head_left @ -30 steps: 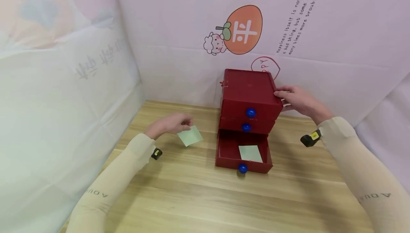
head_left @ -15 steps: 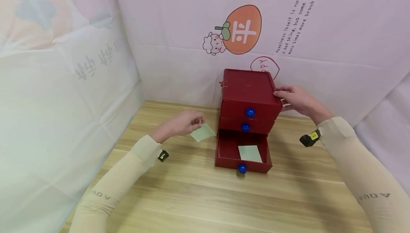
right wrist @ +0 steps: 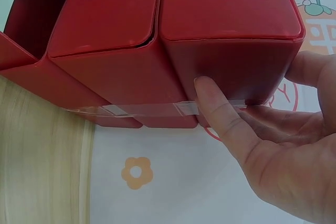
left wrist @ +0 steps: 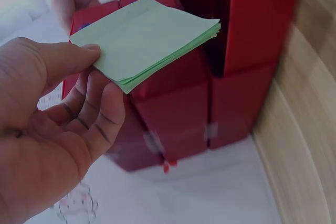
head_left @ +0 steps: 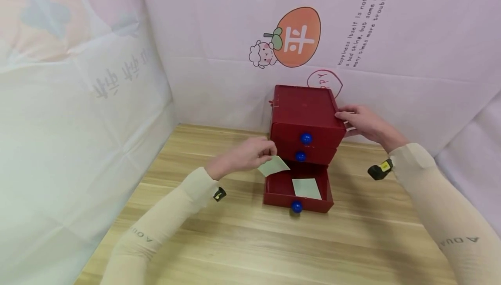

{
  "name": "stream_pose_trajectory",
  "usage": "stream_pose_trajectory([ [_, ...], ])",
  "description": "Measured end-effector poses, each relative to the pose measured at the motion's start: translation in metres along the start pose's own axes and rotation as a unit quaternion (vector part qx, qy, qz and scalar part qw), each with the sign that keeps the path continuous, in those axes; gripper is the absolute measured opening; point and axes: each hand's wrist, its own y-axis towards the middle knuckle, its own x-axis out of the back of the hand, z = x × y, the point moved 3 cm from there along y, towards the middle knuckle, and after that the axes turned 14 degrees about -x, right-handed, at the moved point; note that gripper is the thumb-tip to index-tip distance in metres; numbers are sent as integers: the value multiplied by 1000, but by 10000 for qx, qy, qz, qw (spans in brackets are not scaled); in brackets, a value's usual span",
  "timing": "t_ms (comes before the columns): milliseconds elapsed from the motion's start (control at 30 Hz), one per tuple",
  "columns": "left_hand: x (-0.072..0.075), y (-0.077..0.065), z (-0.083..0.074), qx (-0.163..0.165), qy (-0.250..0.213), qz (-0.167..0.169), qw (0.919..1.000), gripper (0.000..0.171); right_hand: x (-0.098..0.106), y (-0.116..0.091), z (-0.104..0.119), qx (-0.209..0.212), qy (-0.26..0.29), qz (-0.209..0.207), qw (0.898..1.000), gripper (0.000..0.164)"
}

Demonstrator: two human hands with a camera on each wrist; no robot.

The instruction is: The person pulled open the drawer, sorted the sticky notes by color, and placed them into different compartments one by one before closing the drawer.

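My left hand (head_left: 252,154) pinches a thin stack of pale green paper notes (left wrist: 147,38) between thumb and fingers, and its layered edges show in the left wrist view. The stack hovers over the left side of the pulled-out bottom drawer (head_left: 277,199) of a small red drawer cabinet (head_left: 305,106). Inside that drawer lies another pale green paper (head_left: 307,188). My right hand (head_left: 364,124) holds the cabinet's upper right side, one finger (right wrist: 220,108) lying along the side wall and others reaching round its rear edge.
The upper drawers, with blue knobs (head_left: 306,138), are pushed in above the bottom one, which has a blue knob (head_left: 296,207) too. The cabinet stands on a wooden table (head_left: 250,241), close to a printed white cloth (head_left: 219,76) behind it. More cloth hangs on the left.
My left hand has moved right with the green notes, from above the table to over the open drawer. The right hand stays on the cabinet.
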Motion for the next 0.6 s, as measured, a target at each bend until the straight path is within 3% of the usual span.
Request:
stream_pose_trajectory([
  [267, -27, 25, -11, 94, 119, 288, 9995, 12, 1, -1, -2, -7, -38, -13, 10000, 59],
  [600, -56, 41, -17, 115, 1103, 698, 9914, 8, 2, 2, -3, 23, -46, 2, 10000, 59],
])
